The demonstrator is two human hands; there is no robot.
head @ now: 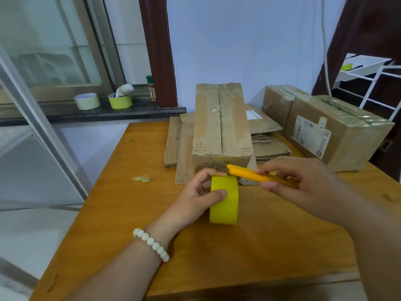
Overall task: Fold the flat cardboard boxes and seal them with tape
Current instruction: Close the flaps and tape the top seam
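Standing on flattened cardboard sheets (180, 144) toward the far edge of the tabletop (260, 246): one folded brown cardboard box (221, 122). Left hand (193, 194), grip curled round an upright yellow tape roll (225, 203) just before the box's near end. Right hand (303, 181), grip pinching an orange utility knife (256, 175), blade at the roll's top.

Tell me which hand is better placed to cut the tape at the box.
Right. The right hand grips the orange knife, whose tip sits just above the roll at the near edge of the box. The left hand is busy holding the yellow tape roll.
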